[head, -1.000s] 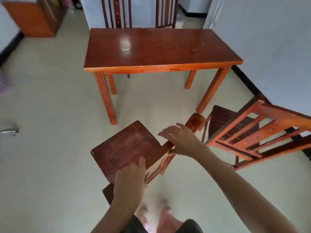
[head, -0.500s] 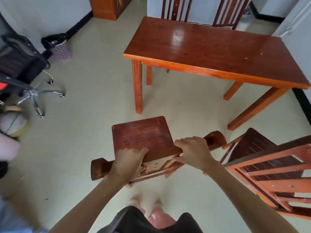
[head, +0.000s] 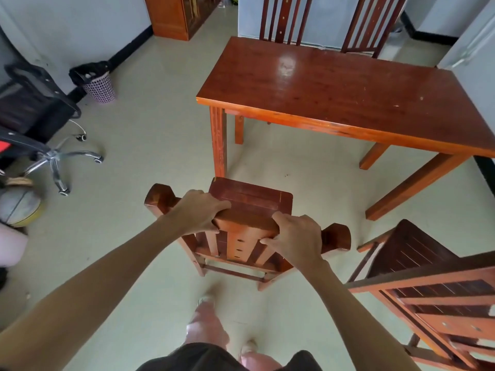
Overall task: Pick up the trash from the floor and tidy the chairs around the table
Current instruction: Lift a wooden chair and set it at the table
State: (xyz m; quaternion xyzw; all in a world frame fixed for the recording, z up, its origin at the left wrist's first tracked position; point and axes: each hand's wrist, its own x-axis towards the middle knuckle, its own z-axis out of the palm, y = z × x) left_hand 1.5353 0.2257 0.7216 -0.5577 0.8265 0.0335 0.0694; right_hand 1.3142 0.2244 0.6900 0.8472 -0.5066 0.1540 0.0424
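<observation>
A reddish wooden chair [head: 250, 195] stands in front of me, its seat facing the near left corner of the wooden table [head: 334, 84]. My left hand [head: 199, 210] grips the left part of the chair's top rail. My right hand [head: 293, 238] grips the right part of the same rail. A second wooden chair [head: 428, 266] stands at my right, turned away from the table. Two more chairs [head: 281, 20] stand at the table's far side, only their slatted backs showing.
A pink waste basket [head: 99, 87] with a black liner stands by the left wall. A black office chair [head: 34, 113] on a chrome wheeled base is at the left. A ball [head: 18, 207] lies on the floor. A wooden cabinet [head: 174, 14] stands at the back.
The chair has turned to face the table and moved closer to its left leg. My left hand went from the seat to the top rail; both hands now grip the rail.
</observation>
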